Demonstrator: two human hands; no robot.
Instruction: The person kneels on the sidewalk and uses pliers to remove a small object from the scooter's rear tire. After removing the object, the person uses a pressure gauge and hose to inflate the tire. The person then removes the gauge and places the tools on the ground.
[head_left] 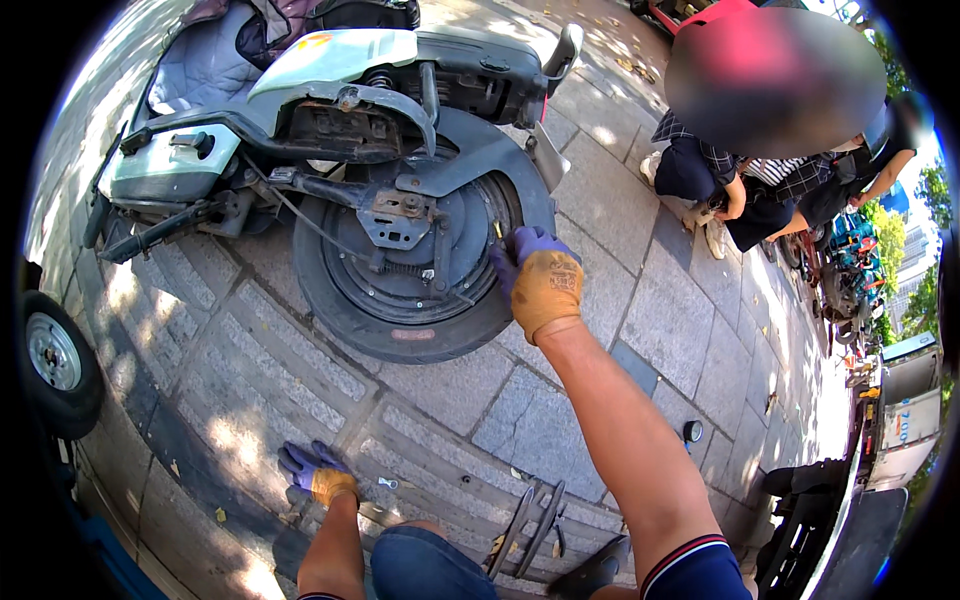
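A scooter [400, 130] lies on its side, its rear wheel's black tyre [400, 340] turned toward me. My right hand [545, 280], in a purple and tan work glove, is at the tyre's right side with its fingers curled in. A small brass-coloured piece [497, 230] shows beside its fingertips; what the fingers grip is hidden. Low over the paving, my left hand [320, 475] wears a matching glove, fingers spread and holding nothing. Near it lies a small silver piece [388, 483]. Two long metal bars [545, 525] and pliers [560, 535] rest by my knee.
A small wheel [55, 350] stands at the left edge. Dark round object [692, 431] sits on the paving right of my forearm. Two people [760, 190] are at the upper right, one crouching. A vehicle with a white box [900, 430] is at the far right.
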